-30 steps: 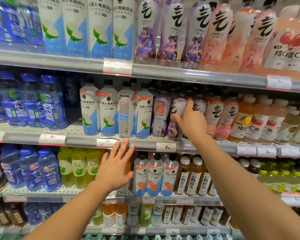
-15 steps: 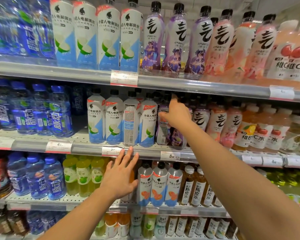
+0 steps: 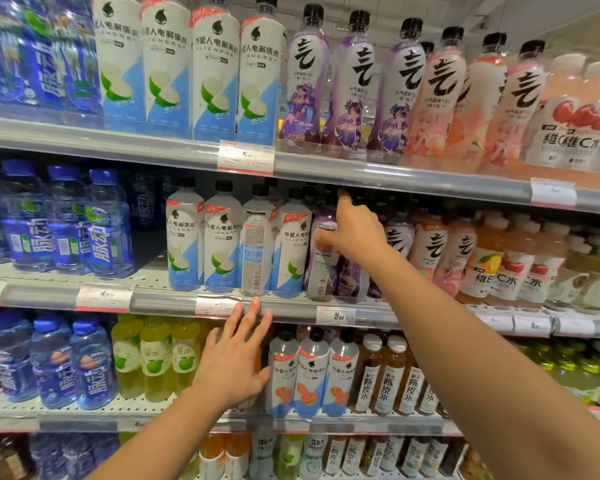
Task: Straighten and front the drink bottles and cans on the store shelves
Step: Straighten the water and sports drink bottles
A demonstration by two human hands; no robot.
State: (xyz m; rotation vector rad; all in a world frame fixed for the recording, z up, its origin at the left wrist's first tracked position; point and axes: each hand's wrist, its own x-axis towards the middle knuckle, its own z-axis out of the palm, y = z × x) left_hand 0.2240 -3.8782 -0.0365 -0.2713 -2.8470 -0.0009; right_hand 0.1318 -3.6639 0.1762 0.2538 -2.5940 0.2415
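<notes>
On the middle shelf [image 3: 174, 301] stands a purple-labelled bottle [image 3: 321, 271], turned so its back label faces out. My right hand [image 3: 355, 233] grips its upper part, thumb on the front, index finger pointing up toward the cap. To its left stands a row of white-and-blue bottles [image 3: 184, 244]; one of them [image 3: 255, 251] shows its barcode side. My left hand [image 3: 234, 358] is open with fingers spread in front of the lower shelf, fingertips at the middle shelf's front rail, holding nothing.
Blue bottles [image 3: 97, 233] fill the middle shelf's left, pink and orange bottles [image 3: 458, 258] its right. The top shelf [image 3: 395, 174] carries matching tall bottles. Below stand green bottles [image 3: 153, 362], orange-slice bottles [image 3: 312, 375] and brown tea bottles [image 3: 388, 379]. Price tags line the rails.
My right hand moved left along the middle shelf from a black-and-white labelled bottle to the leftmost purple bottle and took hold of it. My left hand stayed by the rail.
</notes>
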